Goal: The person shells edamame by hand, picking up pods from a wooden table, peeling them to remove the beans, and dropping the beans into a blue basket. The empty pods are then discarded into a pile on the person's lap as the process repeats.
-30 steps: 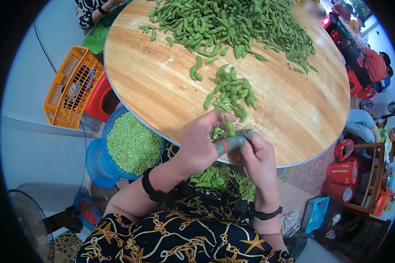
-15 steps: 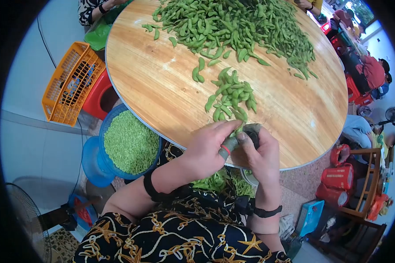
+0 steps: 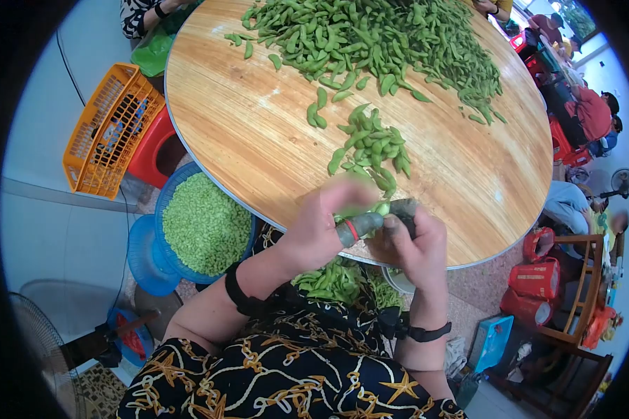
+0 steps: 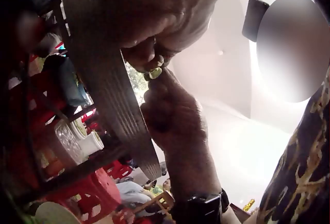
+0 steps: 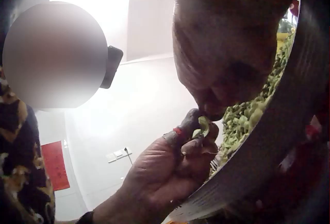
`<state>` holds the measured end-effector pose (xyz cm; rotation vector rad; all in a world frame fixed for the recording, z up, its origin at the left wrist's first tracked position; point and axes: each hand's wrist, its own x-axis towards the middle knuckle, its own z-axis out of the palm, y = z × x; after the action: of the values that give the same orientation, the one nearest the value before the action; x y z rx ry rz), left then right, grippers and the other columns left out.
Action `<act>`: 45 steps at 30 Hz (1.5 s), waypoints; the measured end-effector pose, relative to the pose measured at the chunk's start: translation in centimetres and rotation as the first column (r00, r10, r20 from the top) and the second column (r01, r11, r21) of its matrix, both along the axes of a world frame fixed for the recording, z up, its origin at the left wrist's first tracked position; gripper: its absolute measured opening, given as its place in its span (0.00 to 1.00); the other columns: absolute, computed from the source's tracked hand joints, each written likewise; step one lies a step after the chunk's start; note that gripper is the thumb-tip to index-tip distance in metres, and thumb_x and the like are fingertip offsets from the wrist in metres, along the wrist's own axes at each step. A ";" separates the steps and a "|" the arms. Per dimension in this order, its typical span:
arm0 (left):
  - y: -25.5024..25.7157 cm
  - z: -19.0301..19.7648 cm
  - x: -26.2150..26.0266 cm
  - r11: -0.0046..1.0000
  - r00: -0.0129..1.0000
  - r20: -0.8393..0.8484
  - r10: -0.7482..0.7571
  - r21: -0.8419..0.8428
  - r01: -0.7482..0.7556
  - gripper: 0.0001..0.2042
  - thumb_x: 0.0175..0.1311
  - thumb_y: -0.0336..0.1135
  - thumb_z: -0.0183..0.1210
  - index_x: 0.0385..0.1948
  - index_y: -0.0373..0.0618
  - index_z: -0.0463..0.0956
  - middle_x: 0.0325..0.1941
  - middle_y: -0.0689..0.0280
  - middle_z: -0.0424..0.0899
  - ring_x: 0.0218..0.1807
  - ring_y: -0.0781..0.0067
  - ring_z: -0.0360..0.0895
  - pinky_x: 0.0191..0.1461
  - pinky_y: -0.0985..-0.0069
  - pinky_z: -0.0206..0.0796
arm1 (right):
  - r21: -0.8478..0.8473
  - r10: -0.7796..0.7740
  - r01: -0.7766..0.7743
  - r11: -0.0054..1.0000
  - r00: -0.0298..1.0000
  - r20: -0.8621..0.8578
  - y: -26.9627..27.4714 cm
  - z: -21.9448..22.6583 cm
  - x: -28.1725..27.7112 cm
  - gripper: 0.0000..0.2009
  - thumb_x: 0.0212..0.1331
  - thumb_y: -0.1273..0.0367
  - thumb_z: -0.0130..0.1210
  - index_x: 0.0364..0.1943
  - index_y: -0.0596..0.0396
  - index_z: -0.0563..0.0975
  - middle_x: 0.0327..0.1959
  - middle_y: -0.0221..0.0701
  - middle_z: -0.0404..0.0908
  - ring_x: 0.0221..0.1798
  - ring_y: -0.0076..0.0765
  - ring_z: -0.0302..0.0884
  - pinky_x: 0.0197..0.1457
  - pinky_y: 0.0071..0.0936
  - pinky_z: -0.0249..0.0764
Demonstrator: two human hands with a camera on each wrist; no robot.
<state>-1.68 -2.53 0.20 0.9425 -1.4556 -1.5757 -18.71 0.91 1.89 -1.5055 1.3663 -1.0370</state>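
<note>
Both hands meet over the near edge of the round wooden table (image 3: 258,133). The left hand (image 3: 314,227), with a dark covering and red band on its thumb, pinches a green pod (image 3: 382,208); its blurred forefinger is raised. From the other side the right hand (image 3: 423,244) grips the pod between thumb and a dark-covered forefinger. In the right wrist view the pod (image 5: 204,126) shows at the left fingertips; the left wrist view shows a green bit (image 4: 154,73) between the hands. A small group of pods (image 3: 377,148) lies just beyond them.
A large heap of pods (image 3: 370,42) covers the table's far side. At the left stand a blue basket of shelled beans (image 3: 206,227), a red stool (image 3: 147,150), an orange crate (image 3: 108,133) and a fan (image 3: 42,349). Green pieces (image 3: 332,281) lie at the lap.
The hands came closer together around the pod, then the left forefinger lifted away from it. Less of the pod shows between the fingers than a second ago. The head view has shifted slightly.
</note>
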 end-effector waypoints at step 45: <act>-0.3 -0.8 1.1 0.814 0.792 -0.610 0.018 0.468 0.343 0.24 0.66 0.55 0.39 0.44 0.42 0.70 0.34 0.68 0.74 0.34 0.78 0.71 0.33 0.84 0.65 | -0.061 0.254 -0.248 0.967 0.956 0.147 2.0 3.0 -2.3 0.11 0.53 0.69 0.58 0.39 0.57 0.75 0.24 0.23 0.76 0.20 0.18 0.69 0.24 0.15 0.66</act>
<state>-0.59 -2.85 -0.62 0.5237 -0.6391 -2.2506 -21.03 2.96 4.86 -1.5499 1.0216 -1.0015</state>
